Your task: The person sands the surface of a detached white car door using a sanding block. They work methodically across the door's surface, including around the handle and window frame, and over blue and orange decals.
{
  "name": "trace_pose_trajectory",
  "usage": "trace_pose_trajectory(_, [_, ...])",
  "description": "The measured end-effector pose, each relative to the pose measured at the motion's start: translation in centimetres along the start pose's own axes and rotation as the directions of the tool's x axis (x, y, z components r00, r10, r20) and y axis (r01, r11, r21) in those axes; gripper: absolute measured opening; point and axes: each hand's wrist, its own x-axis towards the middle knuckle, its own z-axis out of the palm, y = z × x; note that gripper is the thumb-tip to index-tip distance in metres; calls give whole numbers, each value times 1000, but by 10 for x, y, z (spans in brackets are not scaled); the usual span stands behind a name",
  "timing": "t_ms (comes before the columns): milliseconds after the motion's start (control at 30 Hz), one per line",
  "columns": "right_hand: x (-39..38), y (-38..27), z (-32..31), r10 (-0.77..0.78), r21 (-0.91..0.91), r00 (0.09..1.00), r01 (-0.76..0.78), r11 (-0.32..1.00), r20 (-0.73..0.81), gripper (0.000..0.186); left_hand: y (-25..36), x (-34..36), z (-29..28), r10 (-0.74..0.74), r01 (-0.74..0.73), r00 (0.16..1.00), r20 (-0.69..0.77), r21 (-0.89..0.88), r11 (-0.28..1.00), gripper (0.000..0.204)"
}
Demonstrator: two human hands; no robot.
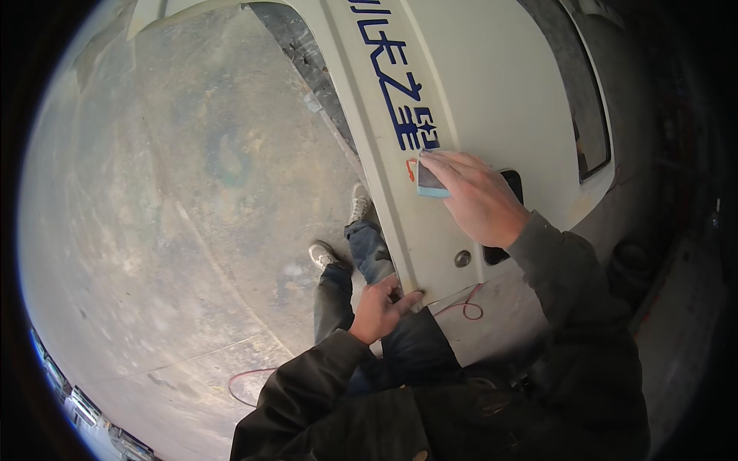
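Note:
A cream-white vehicle door (pixel 492 84) stretches away in front of me, with dark blue lettering (pixel 396 77) along it. My right hand (pixel 484 198) presses a flat sanding block (pixel 432 187), pale blue with a grey-brown layer, on the panel just below the lettering. Its fingers are laid over the block, and the face against the paint is hidden. Beside the block shows a small orange-red mark (pixel 411 170). At the door's near corner, my left hand (pixel 377 310) is closed round the edge, its thumb on the panel and most fingers out of sight.
A black door-handle recess (pixel 496 255) lies partly behind my right wrist, near a round lock (pixel 462 259). The door window (pixel 592 146) is at the right. A thin red hose (pixel 470 310) curls on the stained concrete floor (pixel 177 192). My shoes (pixel 323 253) stand beside the door.

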Motion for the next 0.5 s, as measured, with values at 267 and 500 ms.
trace_pose_trajectory(267, [5, 0, 5, -176, -113, 983, 169, 979, -53, 59, 6, -1, -3, 12, -12, 1000, 4, 9, 1000, 31])
trace_pose_trajectory(500, [-46, -5, 18, -38, -200, 997, 25, 979, -64, 59, 9, 0, 0, 15, -15, 1000, -17, 0, 1000, 30])
